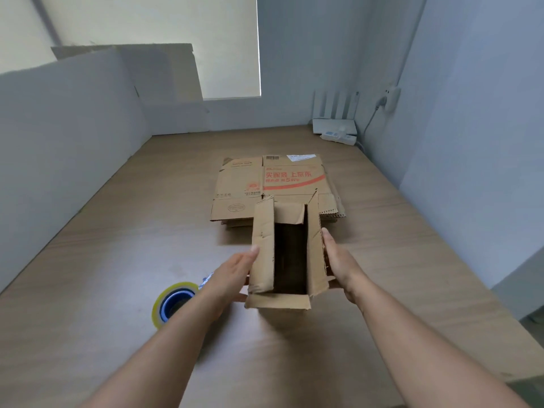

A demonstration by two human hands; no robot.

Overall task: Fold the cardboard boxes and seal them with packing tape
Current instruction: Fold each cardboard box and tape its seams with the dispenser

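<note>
Two bare hands hold an open brown cardboard box upright on a pale wood-grain table.

The pale wood-grain table (117,260) fills the view. At its middle lies a flattened stack of brown cardboard boxes with red print (273,187). Just in front of it stands the small open brown cardboard box (265,251), its top flaps raised and its inside dark. The left hand (235,269) presses straight, closed-together fingers flat against the left flap. The right hand (338,257) lies flat along the right wall, fingers extended. A clear packing-tape roll with a blue core (172,301) sits near the left forearm. A white router (334,125) and white power strip (338,137) occupy the far right corner.
</note>
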